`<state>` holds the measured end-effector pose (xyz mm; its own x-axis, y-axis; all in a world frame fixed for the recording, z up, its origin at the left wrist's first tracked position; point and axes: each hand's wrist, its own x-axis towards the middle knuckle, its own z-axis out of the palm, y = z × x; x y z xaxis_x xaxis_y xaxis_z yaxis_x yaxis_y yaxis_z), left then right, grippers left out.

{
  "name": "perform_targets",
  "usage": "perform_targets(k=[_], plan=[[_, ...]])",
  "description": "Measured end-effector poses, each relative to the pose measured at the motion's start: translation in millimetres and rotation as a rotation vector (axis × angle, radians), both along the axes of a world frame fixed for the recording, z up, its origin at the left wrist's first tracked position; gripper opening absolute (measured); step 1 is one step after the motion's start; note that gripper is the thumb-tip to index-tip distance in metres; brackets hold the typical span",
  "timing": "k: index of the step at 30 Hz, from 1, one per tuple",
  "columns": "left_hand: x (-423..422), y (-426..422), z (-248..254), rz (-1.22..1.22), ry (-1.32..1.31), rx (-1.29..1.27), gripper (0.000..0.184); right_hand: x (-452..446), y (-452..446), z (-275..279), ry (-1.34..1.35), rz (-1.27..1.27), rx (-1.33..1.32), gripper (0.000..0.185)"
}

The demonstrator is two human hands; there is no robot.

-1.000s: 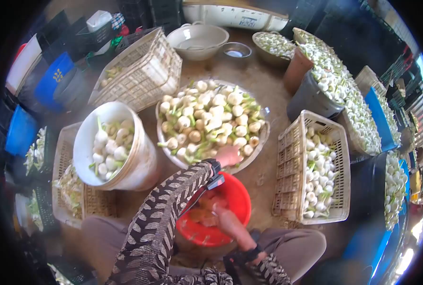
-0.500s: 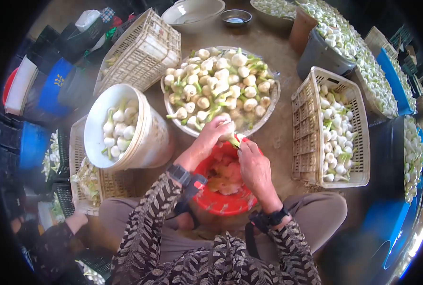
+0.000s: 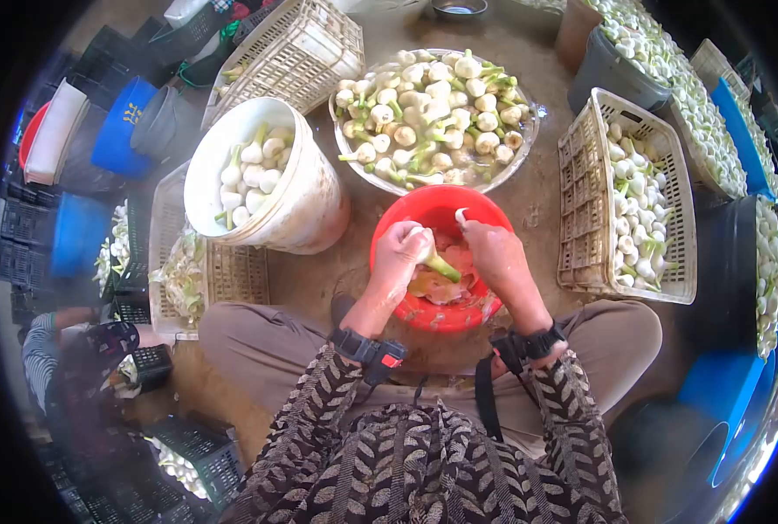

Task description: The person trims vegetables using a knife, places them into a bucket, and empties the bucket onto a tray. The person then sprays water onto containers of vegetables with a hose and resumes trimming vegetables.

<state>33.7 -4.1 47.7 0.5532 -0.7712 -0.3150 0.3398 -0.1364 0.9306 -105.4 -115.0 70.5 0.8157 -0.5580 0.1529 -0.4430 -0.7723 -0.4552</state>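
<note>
Clasping a garlic bulb (image 3: 431,255) inside the curled fingers of the left hand (image 3: 398,255), mid-frame above the red basin (image 3: 400,210), stem-first toward lower right. Pinching a white piece (image 3: 461,215) in the right hand (image 3: 499,255).

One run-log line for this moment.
left hand: holds bulb, green stem free | right hand: holds small pale item, unidentified | below: red basin, scraps | beyond: bulb pile

Floor (image 3: 533,218) beneath red basin (image 3: 424,201), crates (image 3: 578,236)
</note>
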Motion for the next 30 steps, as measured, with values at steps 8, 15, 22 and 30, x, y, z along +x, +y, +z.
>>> perform_targets(k=[8,15,22,30], plan=[[-7,2,-8,0.023,-0.075,-0.079,0.024,-2,21,-3,0.048,0.104,-0.009,0.01],[-12,8,7,0.046,-0.033,-0.021,0.03,-15,2,5,-0.059,0.122,0.12,0.01],[-16,12,19,-0.047,0.041,-0.046,0.03,-9,-2,-15,0.105,0.082,0.068,0.017],[-12,15,17,-0.082,0.111,-0.236,0.04,-7,-2,-1,-0.141,0.084,0.944,0.014]])
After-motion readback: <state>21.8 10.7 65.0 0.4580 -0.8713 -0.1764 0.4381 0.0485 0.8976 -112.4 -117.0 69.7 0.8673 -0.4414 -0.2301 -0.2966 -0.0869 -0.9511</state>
